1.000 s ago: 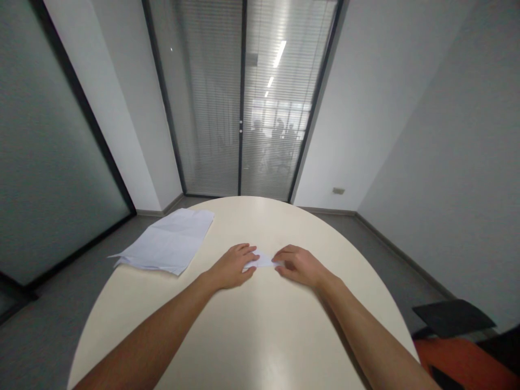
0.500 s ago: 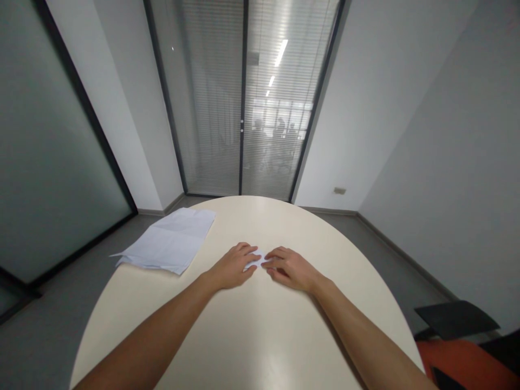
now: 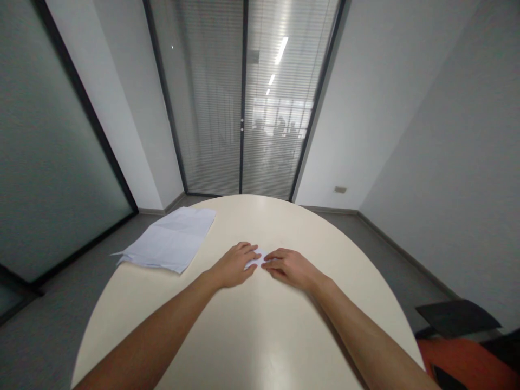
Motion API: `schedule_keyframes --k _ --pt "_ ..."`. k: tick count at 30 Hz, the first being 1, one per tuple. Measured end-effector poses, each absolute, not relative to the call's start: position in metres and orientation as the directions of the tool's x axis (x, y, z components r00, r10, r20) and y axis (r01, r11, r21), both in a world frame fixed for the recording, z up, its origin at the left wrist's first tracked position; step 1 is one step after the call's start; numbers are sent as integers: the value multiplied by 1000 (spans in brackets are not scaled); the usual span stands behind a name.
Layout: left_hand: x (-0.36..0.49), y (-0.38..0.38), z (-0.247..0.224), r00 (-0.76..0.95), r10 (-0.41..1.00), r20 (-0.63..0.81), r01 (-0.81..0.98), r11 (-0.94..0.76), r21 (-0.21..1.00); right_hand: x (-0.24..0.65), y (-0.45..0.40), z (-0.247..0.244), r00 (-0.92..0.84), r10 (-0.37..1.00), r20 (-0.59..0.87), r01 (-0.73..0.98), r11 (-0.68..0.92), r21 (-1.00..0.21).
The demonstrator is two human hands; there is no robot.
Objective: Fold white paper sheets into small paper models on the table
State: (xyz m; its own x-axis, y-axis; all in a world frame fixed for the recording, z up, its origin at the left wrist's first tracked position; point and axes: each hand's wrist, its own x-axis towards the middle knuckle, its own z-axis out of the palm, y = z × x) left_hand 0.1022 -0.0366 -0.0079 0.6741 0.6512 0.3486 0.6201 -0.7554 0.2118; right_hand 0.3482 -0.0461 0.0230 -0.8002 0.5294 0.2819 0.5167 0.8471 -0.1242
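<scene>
A small piece of white paper point(image 3: 258, 259) lies on the round cream table point(image 3: 260, 314), mostly covered by fingers. My left hand point(image 3: 238, 264) rests on its left part with the fingers apart, pressing it flat against the tabletop. On the right side, my right hand point(image 3: 291, 266) touches the paper's edge with its fingertips, the fingers bent and close together. Whether the right fingers pinch the paper is too small to tell.
Larger white sheets point(image 3: 170, 238) lie at the table's left edge, partly overhanging it. An orange and black chair point(image 3: 467, 352) stands at the lower right. Beyond the table is a glass door with blinds point(image 3: 241, 135).
My right thumb has drawn in slightly under the fingers. My left hand and the paper look the same.
</scene>
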Motion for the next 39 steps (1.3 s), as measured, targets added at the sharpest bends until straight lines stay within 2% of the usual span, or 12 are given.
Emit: schedule_keyframes --k 12,39 --pt "103 -36 -9 668 659 346 625 -749 222 346 -42 24 -821 506 263 517 855 -31" --pt "100 -37 -11 669 664 335 625 -746 231 371 -41 29 -751 617 236 599 786 -150"
